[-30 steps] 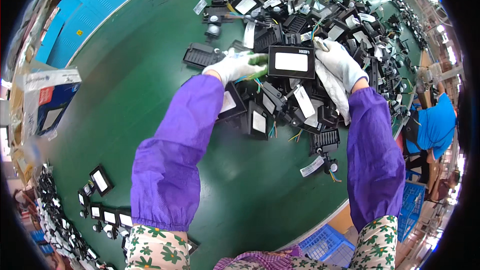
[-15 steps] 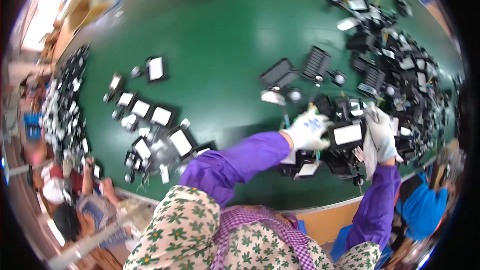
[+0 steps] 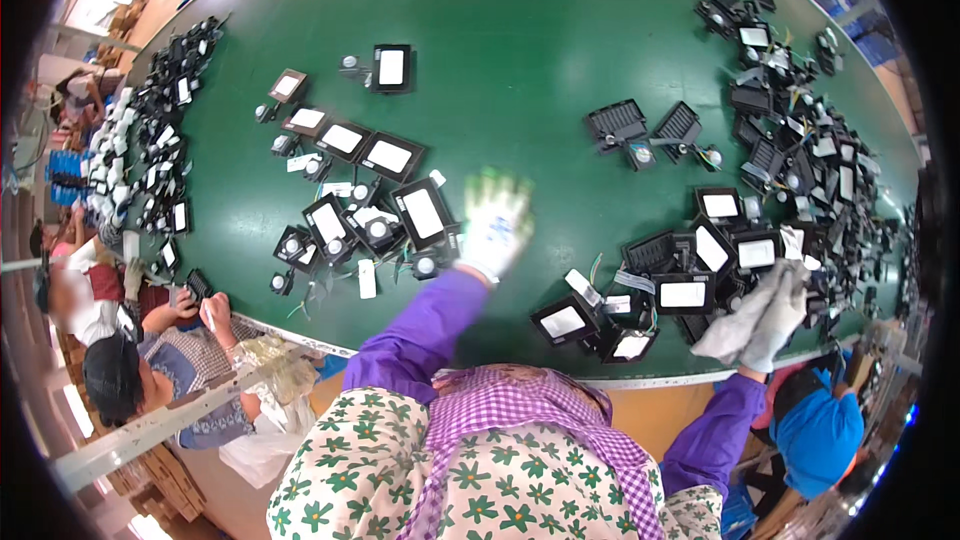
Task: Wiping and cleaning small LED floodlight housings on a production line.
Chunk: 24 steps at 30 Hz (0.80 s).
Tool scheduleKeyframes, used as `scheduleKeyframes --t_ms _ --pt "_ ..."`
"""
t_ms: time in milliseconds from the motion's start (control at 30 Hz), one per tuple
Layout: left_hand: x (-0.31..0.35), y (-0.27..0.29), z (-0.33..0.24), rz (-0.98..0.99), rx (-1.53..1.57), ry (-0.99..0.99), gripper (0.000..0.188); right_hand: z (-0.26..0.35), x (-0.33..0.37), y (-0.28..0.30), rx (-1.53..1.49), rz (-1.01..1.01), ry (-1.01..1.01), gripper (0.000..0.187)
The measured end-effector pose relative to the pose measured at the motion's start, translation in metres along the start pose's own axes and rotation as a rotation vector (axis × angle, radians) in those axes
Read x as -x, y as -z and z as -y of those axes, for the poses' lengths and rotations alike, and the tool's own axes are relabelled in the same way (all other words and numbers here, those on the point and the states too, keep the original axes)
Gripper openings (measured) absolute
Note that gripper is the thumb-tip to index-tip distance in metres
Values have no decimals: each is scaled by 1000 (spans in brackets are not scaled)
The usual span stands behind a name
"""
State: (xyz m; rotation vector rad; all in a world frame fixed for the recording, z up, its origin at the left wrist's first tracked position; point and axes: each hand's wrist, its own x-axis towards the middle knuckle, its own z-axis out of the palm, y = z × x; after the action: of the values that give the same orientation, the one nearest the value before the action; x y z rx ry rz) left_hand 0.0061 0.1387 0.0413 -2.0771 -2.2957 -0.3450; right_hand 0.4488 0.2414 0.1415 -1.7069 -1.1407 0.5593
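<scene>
My left hand (image 3: 495, 230), in a white glove with green fingertips, reaches over the green table with its fingers spread; the fingertips are blurred. It holds nothing and is beside a small floodlight with a white front panel (image 3: 424, 213). At the right, my right hand (image 3: 782, 318), also gloved, is closed on a greyish-white cloth (image 3: 722, 338). Just beyond it lie black floodlights, one with its white panel up (image 3: 683, 294) and another behind (image 3: 757, 253). Several have round white sensor heads and short wires.
A group of floodlights (image 3: 390, 156) lies left of centre. A long heap of them (image 3: 800, 155) runs along the right edge, another pile (image 3: 150, 155) along the left. Two lie ribbed side up (image 3: 617, 120). Co-workers sit at the lower left (image 3: 180, 370) and lower right (image 3: 818, 430).
My left hand has left the floodlights on the right and moved left across the table, opening out. My right hand, still with the cloth, has drawn slightly nearer to me. The view has shifted.
</scene>
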Motion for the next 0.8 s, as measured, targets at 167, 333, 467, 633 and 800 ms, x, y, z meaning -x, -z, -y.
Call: scheduleKeyframes --t_ms 167,333,467,633,800 --pt "-7 -1 84 -36 -113 200 52 43 60 -12 -14 164 -4 21" --pt "4 8 170 31 -122 153 57 52 94 -11 -96 129 -60 33" --pt "6 8 243 73 -267 174 59 54 120 13 -60 141 -117 29" --pt "-22 26 236 75 -365 422 53 65 187 11 5 476 -153 21" --pt "-30 38 44 362 671 28 30 47 232 -13 340 889 -179 29"
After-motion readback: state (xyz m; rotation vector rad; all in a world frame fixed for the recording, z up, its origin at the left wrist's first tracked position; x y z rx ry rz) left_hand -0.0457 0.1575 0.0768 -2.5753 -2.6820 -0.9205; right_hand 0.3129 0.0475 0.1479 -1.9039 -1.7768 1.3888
